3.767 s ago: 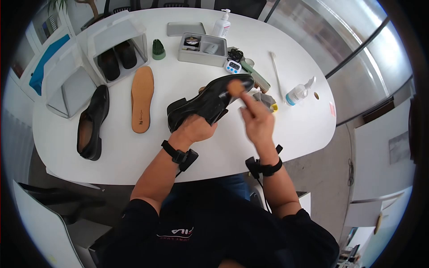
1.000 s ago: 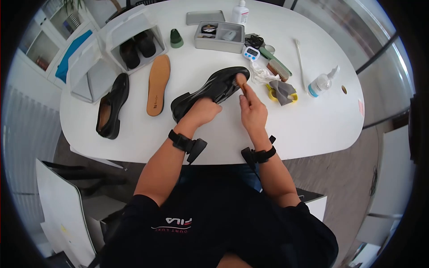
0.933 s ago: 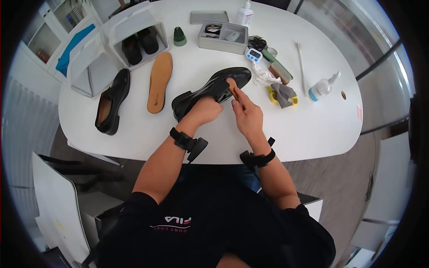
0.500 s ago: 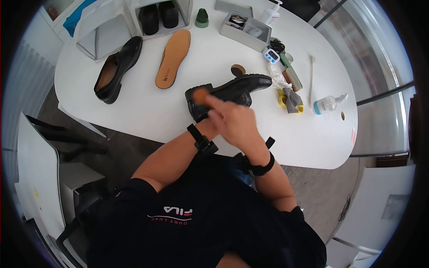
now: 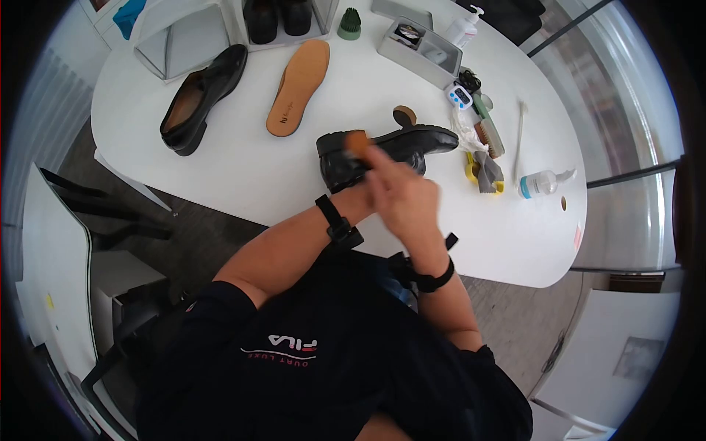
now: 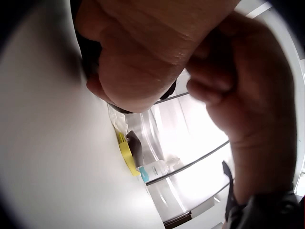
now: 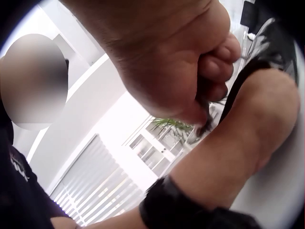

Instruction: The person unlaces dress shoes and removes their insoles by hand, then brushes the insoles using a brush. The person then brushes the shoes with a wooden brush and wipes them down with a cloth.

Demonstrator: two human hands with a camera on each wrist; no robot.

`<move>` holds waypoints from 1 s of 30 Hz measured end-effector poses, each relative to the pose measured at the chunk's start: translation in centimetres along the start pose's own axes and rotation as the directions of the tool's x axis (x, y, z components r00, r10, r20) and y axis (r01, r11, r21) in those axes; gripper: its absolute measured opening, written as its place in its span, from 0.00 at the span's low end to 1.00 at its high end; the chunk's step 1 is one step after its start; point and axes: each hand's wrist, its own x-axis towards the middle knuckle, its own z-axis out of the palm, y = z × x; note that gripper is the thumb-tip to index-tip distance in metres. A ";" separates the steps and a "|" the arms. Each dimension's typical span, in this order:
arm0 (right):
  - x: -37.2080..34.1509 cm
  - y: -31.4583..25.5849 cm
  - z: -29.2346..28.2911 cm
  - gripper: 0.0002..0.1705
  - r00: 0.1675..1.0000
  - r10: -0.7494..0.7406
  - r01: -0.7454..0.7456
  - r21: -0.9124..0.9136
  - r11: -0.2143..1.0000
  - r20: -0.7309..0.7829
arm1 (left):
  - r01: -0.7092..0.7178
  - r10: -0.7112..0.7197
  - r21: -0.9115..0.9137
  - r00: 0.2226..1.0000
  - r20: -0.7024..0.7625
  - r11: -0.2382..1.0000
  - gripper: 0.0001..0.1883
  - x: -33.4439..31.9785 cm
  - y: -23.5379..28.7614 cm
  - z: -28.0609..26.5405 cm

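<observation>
Black shoe (image 5: 413, 147) between insole (image 5: 298, 88) and table (image 5: 485, 235) edge, well apart from the clear bottle (image 5: 540, 184).
The right hand (image 5: 407, 198) pinches a brush (image 5: 357, 145) at the heel end; the left hand (image 6: 143, 67) grips the shoe, fingers mostly hidden. The right wrist view alone shows a plant (image 7: 171, 125).

Black shoe (image 5: 403, 145): we see glossy leather and a ridged sole edge; it is tipped on its side, heel left and toe right in the head view, its near middle hidden.
Brown tool (image 5: 358, 145): rounded, motion-blurred, above the heel end; we cannot tell if they touch.
</observation>
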 end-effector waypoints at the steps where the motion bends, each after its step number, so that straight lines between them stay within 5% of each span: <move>1: 0.2 0.8 -0.3 0.23 0.988 0.100 -0.107 -0.056 0.993 -0.121 | -0.001 0.001 -0.005 1.000 -0.011 1.000 0.18 0.6 0.3 0.0; 3: -0.2 1.2 -0.7 0.22 0.972 0.228 -0.233 -0.097 0.968 -0.057 | -0.013 0.013 -0.012 1.000 -0.016 1.000 0.18 1.7 0.8 -0.1; 6: -1.6 -1.1 -0.9 0.22 0.995 -0.097 0.095 0.142 0.985 0.006 | -0.071 0.071 0.000 0.997 0.012 0.998 0.18 0.3 -0.2 -0.1; 9: -1.9 2.6 -0.3 0.22 0.988 0.101 -0.093 0.067 0.993 -0.118 | -0.118 0.117 0.014 0.992 0.038 0.993 0.17 4.7 2.6 0.4; 11: -1.2 5.0 -1.7 0.22 0.912 0.385 -0.381 0.060 0.923 -0.139 | -0.137 0.137 0.022 0.990 0.033 0.990 0.17 4.9 2.3 -0.2; 15: -1.5 4.7 -1.8 0.23 0.959 0.248 -0.210 0.249 0.946 -0.134 | -0.192 0.191 0.046 0.981 0.035 0.980 0.17 5.6 2.8 -0.9; 17: -1.2 4.5 -2.3 0.22 0.949 0.303 -0.267 0.293 0.918 -0.082 | -0.223 0.219 0.074 0.974 0.054 0.972 0.17 5.3 3.8 -2.2; 19: -0.1 6.1 -2.2 0.22 0.867 0.393 -0.322 0.256 0.912 -0.307 | -0.184 0.135 -0.176 0.956 -0.260 0.967 0.14 3.8 6.0 -5.8; 20: 0.5 6.7 -2.2 0.21 0.827 0.388 -0.308 0.249 0.918 -0.407 | -0.003 -0.033 -0.288 0.992 -0.120 0.958 0.11 2.1 8.5 -8.7; 21: 0.5 6.6 -2.0 0.21 0.818 0.393 -0.309 0.257 0.916 -0.420 | -0.011 -0.023 -0.273 0.992 -0.120 0.962 0.11 2.0 8.2 -8.7; 23: 0.5 5.3 -1.5 0.24 0.877 0.215 -0.157 0.165 0.974 -0.429 | -0.164 0.084 -0.842 0.986 -0.141 0.515 0.23 2.0 7.6 -9.0; 24: -0.1 3.8 -1.5 0.26 0.898 0.166 -0.102 0.175 0.979 -0.407 | -0.124 0.094 -0.905 0.991 -0.093 0.407 0.27 1.6 7.5 -9.7; 27: -0.2 2.8 -3.4 0.24 0.939 0.062 -0.014 0.142 0.990 -0.339 | -0.131 0.116 -0.876 0.989 -0.087 0.465 0.28 0.1 6.9 -10.1; 29: 1.0 3.1 -5.4 0.24 0.930 0.252 -0.244 0.063 0.968 -0.269 | -0.101 0.109 -0.876 0.992 -0.056 0.472 0.28 -1.1 6.9 -9.8; 30: 1.3 4.2 -5.2 0.22 0.930 0.219 -0.177 0.163 0.971 -0.294 | -0.102 0.087 -0.769 0.994 -0.060 0.631 0.27 -1.6 7.0 -9.9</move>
